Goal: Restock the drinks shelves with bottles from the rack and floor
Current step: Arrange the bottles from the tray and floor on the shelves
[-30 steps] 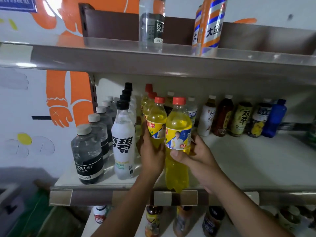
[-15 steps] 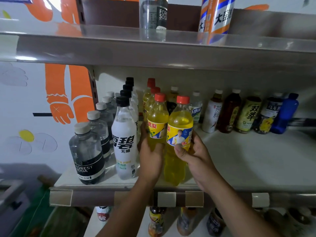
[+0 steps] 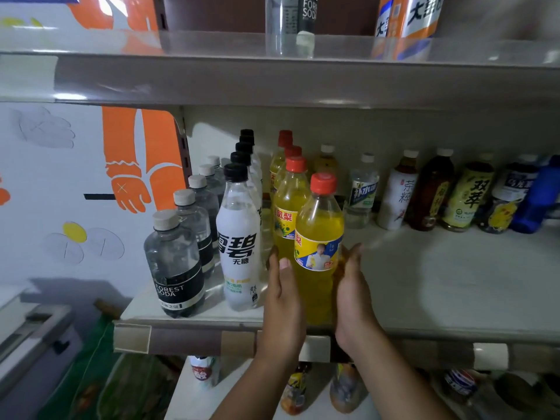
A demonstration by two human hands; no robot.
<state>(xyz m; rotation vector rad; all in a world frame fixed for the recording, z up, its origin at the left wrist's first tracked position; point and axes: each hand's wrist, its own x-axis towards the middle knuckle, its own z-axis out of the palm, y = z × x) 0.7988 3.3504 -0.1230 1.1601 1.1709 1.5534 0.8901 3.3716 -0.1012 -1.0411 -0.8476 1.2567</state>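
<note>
Fingers (image 3: 353, 262) straight, left hand (image 3: 283, 301) and right hand (image 3: 353, 301) bracket the yellow bottle (image 3: 318, 225) on the shelf (image 3: 439, 283); looks full, heavy, slick. Grip its labelled waist.

**Three rows at the shelf's left end**

On the middle shelf (image 3: 439, 283), the Forest Soda row (image 3: 177, 268) is set leftmost, the Sprite row (image 3: 239, 247) to its right, and the pineapple-drink row (image 3: 289, 207) next. Its front bottle (image 3: 318, 231) is flanked by the left hand (image 3: 283, 301) and right hand (image 3: 353, 298). Assorted bottles (image 3: 430, 192) are lined along the back, to the right.
</note>
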